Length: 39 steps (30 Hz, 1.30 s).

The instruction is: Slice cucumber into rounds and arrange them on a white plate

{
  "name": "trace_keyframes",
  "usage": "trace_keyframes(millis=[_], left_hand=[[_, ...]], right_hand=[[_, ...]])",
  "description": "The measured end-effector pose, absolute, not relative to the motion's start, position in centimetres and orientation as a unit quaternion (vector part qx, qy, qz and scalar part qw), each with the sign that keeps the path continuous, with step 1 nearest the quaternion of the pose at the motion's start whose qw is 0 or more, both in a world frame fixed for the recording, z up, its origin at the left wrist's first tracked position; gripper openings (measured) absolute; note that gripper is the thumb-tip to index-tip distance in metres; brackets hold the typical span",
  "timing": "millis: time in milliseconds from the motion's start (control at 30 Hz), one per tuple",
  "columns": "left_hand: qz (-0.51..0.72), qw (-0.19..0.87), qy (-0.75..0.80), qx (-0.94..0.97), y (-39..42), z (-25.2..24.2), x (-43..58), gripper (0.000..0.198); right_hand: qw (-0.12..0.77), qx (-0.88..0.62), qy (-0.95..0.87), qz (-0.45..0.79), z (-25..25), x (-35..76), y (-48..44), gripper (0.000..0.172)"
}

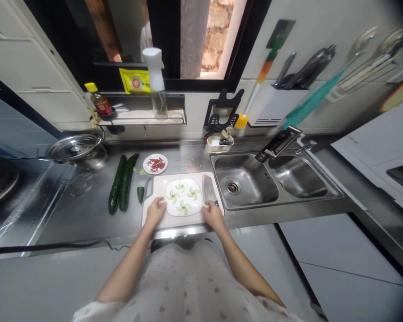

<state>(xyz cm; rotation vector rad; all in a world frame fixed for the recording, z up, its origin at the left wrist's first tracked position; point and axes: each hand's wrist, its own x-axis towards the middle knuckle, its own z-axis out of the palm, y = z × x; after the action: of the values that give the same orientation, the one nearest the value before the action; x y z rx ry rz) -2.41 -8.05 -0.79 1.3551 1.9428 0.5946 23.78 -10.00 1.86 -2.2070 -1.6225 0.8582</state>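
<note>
Both hands on the white, rounded-square plate, on the desk left of the sink.
Near edge: the left hand [156,211] and the right hand [213,213] stand apart, fingers closed on opposite sides of the white, rounded-square plate [183,196]; it bears thin, pale green slices [183,207] in four pinwheel groups. Beneath it lies a pale pink, rectangular cutting board [183,222]; a broad, grey metal knife blade [207,186] rests on the board, right of the plate. Left of the board, on the grey stainless-steel desk [75,223]: a short, dark green cucumber end [140,194], then two long, dark green cucumbers [121,185] side by side. Beyond the board: a small, round white plate [146,166] with chopped red pieces [156,164]. Right: a double-basin, stainless-steel sink [255,181]. Far left: a lidded, shiny metal pot [96,160].
</note>
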Motion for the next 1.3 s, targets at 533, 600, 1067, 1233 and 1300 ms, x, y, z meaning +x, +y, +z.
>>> trace_keyframes(millis=[533,600,1067,1233,1300], left_hand=[[0.212,0.383,0.749,0.497,-8.8,-2.4,-0.7,0.037],[0.219,0.381,0.749,0.496,-8.8,-2.5,-0.4,0.036],[0.43,0.611,0.58,0.325,-10.3,-0.8,-0.6,0.048],[0.454,0.665,0.524,0.278,-11.0,1.2,-1.0,0.067],[0.461,0.665,0.518,0.278,-11.2,1.8,-1.2,0.069]], right_hand=[[0.294,-0.72,-0.385,0.497,-1.6,21.3,-9.8,0.049],[0.307,-0.713,-0.362,0.516,-2.1,21.1,-9.6,0.045],[0.373,-0.654,-0.361,0.551,0.3,21.8,-9.2,0.032],[0.395,-0.621,-0.367,0.569,2.2,21.8,-9.4,0.037],[0.404,-0.608,-0.368,0.576,2.8,21.9,-9.5,0.04]])
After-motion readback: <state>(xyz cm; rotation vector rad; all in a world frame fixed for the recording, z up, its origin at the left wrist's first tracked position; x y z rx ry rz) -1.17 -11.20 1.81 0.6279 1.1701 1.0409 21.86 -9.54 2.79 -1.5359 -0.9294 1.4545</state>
